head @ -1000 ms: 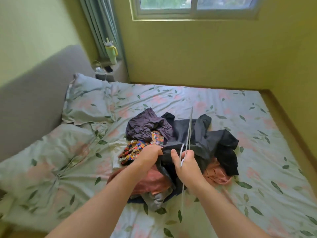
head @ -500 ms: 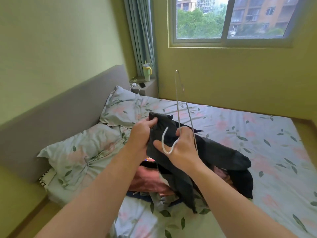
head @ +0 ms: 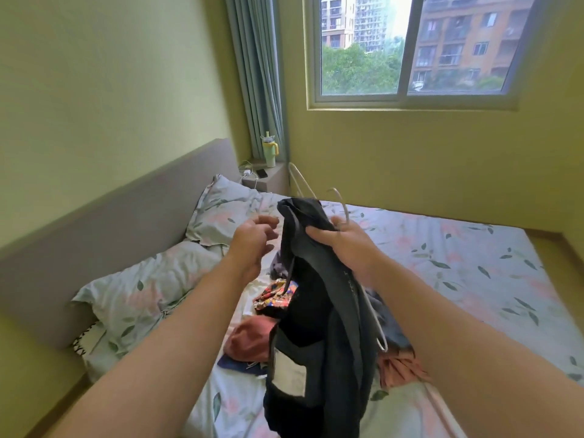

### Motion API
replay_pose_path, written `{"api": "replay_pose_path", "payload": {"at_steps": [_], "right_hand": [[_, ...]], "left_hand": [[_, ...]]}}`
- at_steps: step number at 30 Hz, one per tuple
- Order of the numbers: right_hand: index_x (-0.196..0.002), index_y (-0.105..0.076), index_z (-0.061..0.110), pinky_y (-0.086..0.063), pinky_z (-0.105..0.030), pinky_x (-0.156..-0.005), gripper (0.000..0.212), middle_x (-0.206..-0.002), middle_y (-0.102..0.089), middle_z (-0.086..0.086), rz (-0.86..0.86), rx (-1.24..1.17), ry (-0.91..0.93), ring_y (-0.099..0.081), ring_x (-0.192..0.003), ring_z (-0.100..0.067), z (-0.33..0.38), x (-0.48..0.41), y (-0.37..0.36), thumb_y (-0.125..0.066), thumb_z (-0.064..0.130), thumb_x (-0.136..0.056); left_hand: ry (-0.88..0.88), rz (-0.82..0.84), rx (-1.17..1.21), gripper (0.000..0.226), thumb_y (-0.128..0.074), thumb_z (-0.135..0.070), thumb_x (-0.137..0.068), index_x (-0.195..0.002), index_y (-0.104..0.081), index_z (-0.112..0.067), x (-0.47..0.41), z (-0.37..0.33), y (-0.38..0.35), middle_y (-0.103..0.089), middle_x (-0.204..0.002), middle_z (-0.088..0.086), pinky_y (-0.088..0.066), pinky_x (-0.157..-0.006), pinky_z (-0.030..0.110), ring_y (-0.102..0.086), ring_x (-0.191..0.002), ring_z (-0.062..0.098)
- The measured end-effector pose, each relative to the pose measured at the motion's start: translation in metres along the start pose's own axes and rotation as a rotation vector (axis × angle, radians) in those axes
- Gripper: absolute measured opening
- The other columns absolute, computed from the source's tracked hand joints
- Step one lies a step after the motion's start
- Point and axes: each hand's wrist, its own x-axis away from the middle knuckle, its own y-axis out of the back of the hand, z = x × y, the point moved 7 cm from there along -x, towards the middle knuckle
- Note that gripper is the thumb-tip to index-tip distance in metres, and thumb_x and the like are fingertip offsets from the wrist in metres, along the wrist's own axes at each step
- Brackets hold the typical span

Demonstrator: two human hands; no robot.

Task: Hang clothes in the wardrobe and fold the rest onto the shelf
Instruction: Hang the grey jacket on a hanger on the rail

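Dark garment and wire hanger hang from the right hand.

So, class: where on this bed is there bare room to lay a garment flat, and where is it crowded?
Bare sheet runs right of the clothes pile, out to the wall under the window. Crowded: the pile mid-bed, and the pillows along the headboard. The held dark garment hangs over the pile.

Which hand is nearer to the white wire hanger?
Right. The right hand grips the hanger together with the dark garment; the left hand is open, left of both.
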Motion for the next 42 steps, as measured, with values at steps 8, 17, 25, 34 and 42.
{"api": "replay_pose_path", "payload": {"at_steps": [8,17,25,34,42], "right_hand": [[-0.119,-0.066,0.005,-0.059,-0.033,-0.073,0.051,-0.094,-0.073,-0.015,0.132,-0.168,0.035,-0.07,-0.079,-0.025,0.045,0.016,0.01,-0.077,0.037,-0.08],[-0.108,-0.068,0.009,-0.061,-0.045,-0.087,0.05,-0.097,-0.077,-0.012,-0.291,0.061,-0.055,-0.075,-0.093,-0.03,0.013,0.024,0.087,-0.083,0.047,-0.078],[-0.106,-0.042,0.015,-0.045,-0.03,-0.071,0.048,-0.101,-0.055,-0.003,-0.411,0.261,-0.11,-0.055,-0.086,-0.014,-0.014,0.023,0.102,-0.079,0.026,-0.078],[-0.105,-0.054,0.018,-0.057,-0.046,-0.083,0.062,-0.101,-0.068,-0.009,-0.119,0.359,-0.123,-0.068,-0.098,-0.029,-0.042,0.006,0.029,-0.084,0.026,-0.051],[-0.078,-0.04,0.022,-0.032,-0.032,-0.065,0.038,-0.08,-0.047,-0.002,-0.191,0.295,0.034,-0.044,-0.075,-0.019,-0.006,0.007,0.022,-0.073,0.004,-0.072]], "left_hand": [[0.03,0.563,-0.304,0.071,-0.057,0.025,-0.078,-0.136,-0.052,-0.015,0.011,0.061,-0.059,-0.063,-0.108,0.001,-0.057,-0.065,0.029,-0.066,-0.096,0.013],[-0.073,0.419,-0.539,0.02,-0.053,-0.031,-0.105,-0.108,-0.071,-0.024,-0.03,0.051,-0.037,-0.073,-0.111,0.005,-0.05,-0.101,0.046,-0.066,-0.11,0.027],[-0.251,0.612,-0.552,0.029,-0.062,-0.013,-0.053,-0.081,-0.067,-0.014,0.007,-0.066,-0.058,-0.058,-0.073,0.004,-0.043,-0.061,0.027,-0.054,-0.073,0.019],[-0.315,0.858,-0.674,0.068,-0.048,0.0,-0.05,-0.11,-0.066,-0.026,0.035,-0.052,-0.078,-0.066,-0.101,0.008,-0.038,-0.052,0.028,-0.055,-0.075,0.023],[-0.285,0.564,-1.051,0.053,-0.078,-0.01,-0.061,-0.107,-0.063,-0.031,-0.013,0.029,-0.015,-0.067,-0.103,-0.004,-0.054,-0.09,0.039,-0.063,-0.099,0.019]]}}
